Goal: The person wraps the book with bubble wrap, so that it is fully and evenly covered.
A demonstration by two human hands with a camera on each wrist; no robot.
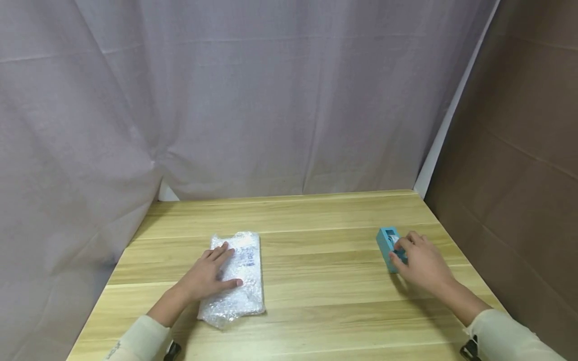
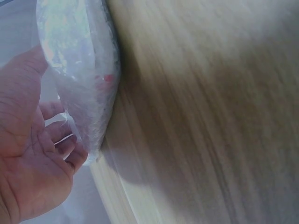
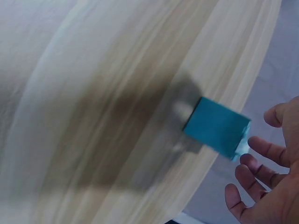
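Observation:
A flat package in clear bubble wrap [image 1: 247, 296] lies on the left half of the wooden table, with blurred dark print showing through. My left hand [image 1: 205, 278] rests on its left side, fingers extended and thumb out over the middle. The left wrist view catches the wrap's puffy edge [image 2: 100, 88] next to the fingers. Over on the right stands a blue tape dispenser [image 1: 385, 247] with a roll of clear tape in it. My right hand [image 1: 422, 263] hovers at its right side, fingers loosely bent. Seen from the right wrist, the fingertips are right at the dispenser's tape end, thumb apart.
The light wooden table [image 1: 311, 281] spans between both hands. Grey cloth [image 1: 271, 100] hangs behind its back edge and along the left, and a brown curtain [image 1: 519, 175] runs down the right side.

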